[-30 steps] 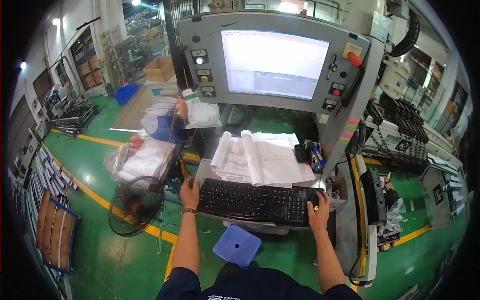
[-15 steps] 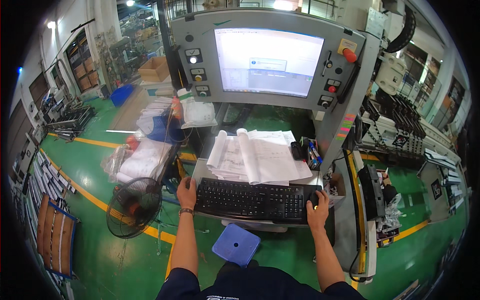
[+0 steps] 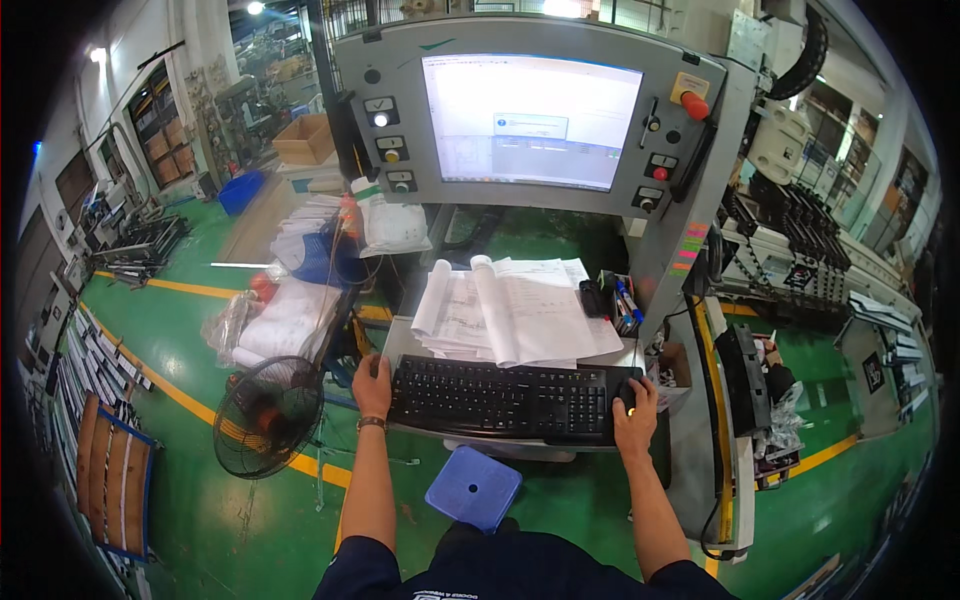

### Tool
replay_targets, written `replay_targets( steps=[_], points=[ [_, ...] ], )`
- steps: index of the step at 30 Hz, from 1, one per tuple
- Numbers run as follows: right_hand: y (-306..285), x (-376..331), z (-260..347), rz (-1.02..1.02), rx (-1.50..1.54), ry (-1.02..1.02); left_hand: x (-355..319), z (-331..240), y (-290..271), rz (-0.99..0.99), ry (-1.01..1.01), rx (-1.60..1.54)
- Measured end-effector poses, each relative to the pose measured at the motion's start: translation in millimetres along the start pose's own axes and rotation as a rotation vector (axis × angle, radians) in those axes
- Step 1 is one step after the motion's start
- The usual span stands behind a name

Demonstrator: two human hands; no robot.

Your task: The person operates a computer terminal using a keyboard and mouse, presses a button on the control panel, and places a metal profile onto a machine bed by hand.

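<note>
My right hand [image 3: 636, 415] is closed over a black computer mouse [image 3: 626, 392] at the right end of a light grey tray [image 3: 400, 338]. On the tray lies a black keyboard [image 3: 480, 398], just left of the mouse. My left hand [image 3: 371, 388] grips the tray's left edge beside the keyboard, thumb on top, some fingers hidden. Behind the keyboard rests a stack of papers [image 3: 545, 310] with curled sheets. Above it stands a grey control panel with a lit screen [image 3: 540, 90], showing a small dialog box in the middle.
A pen holder [image 3: 626, 312] stands at the tray's back right. Red buttons sit on the panel, including a large emergency stop [image 3: 694, 105]. A black fan [image 3: 268, 415] is at left, a blue stool [image 3: 474, 488] below the tray. Machinery [image 3: 800, 240] fills the right.
The panel and screen sit very slightly further left and higher in the picture. Both hands keep their places on the mouse and the tray edge, and the dialog box still shows.
</note>
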State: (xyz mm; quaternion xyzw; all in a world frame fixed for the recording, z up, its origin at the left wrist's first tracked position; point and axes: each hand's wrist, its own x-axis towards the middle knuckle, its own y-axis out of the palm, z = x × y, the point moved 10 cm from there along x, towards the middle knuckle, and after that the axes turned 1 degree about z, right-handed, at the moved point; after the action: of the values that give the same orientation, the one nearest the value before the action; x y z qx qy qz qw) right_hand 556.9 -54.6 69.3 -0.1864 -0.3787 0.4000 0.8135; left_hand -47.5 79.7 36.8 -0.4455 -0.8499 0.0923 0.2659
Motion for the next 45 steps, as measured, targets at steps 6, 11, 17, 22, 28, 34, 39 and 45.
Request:
replay_targets(
  steps=[6, 11, 17, 22, 28, 34, 39, 45],
  points=[
    [0, 1, 2, 0.005, 0.035, -0.023, -4, -13, -2, -0.007, 0.023, -0.044],
    [4, 3, 6, 0.05, 0.008, -0.05, -4, -14, -3, 0.003, -0.009, -0.037],
    [5, 3, 3, 0.051, 0.028, -0.05, -3, -14, -4, -0.003, 0.013, -0.001],
    [5, 2, 5, 0.053, 0.03, -0.045, -2, -9, -4, 0.005, -0.004, -0.003],
    [5, 2, 3, 0.052, 0.016, -0.044, -3, -13, -2, 0.014, -0.002, -0.025],
    [7, 3, 3, 0.065, 0.017, -0.025, -1, -8, -2, 0.006, 0.003, 0.008],
    [7, 3, 3, 0.07, 0.02, -0.022, 0, 3, 3, 0.06, -0.029, 0.027],
    [8, 4, 5, 0.108, 0.013, -0.019, -1, 1, 5, 0.063, -0.035, -0.01]
  ],
)
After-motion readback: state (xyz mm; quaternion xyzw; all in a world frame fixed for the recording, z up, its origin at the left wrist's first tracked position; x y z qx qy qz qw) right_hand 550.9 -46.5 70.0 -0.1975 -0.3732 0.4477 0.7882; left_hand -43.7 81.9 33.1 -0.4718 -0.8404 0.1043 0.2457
